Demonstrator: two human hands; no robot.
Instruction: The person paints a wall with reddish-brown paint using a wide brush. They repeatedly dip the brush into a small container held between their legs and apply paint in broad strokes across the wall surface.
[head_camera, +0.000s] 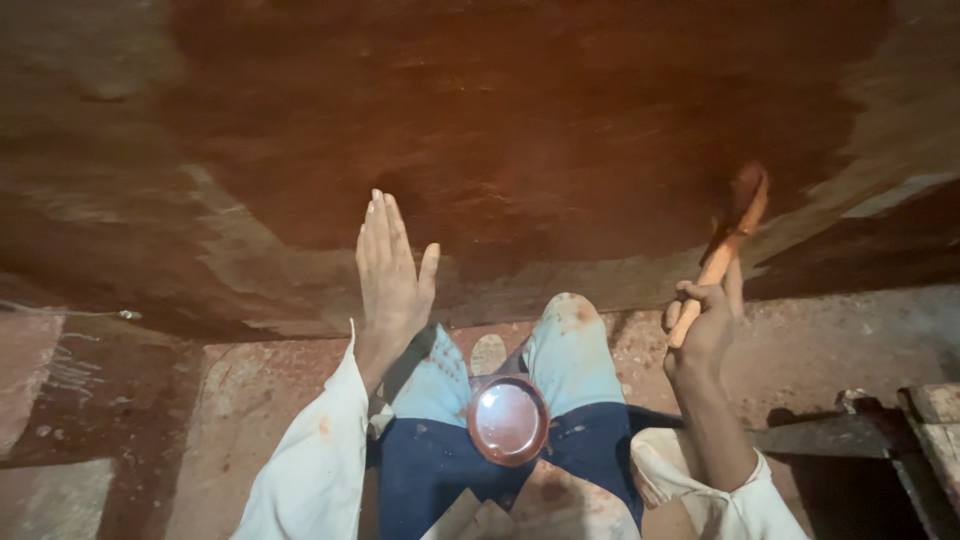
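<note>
Two hands work against a broad, curved metal wall (520, 120) that fills the upper part of the head view. Much of that surface carries a wet, dark red coat of paint, while its lower and outer edges show a duller brown-grey, with an uneven border between the two.

To the left, the left hand (392, 275) is spread flat, fingers straight and close together, thumb apart, with the palm pressed on the wall right at the lower border of the red patch. It holds nothing. A loose white sleeve (320, 450) covers that forearm down to the wrist.

To the right, the right hand (705, 325) is closed around the pale wooden handle of a paintbrush (728, 240). The handle slants up and to the right, and the bristle end, blurred and reddish, meets the wall at the right side of the painted area. The brush head is too smeared to tell its shape.

Between the arms, the person's knees appear in light blue trousers (570, 350) speckled with red, with darker blue cloth lower down. A small round bowl (508, 420) with a red-brown rim sits between the thighs, its inside pale and shiny; what it holds cannot be told.

Below, the floor (820, 340) is rough and stained red. A dark metal frame (860, 430) stands at the lower right corner, near the right elbow.
</note>
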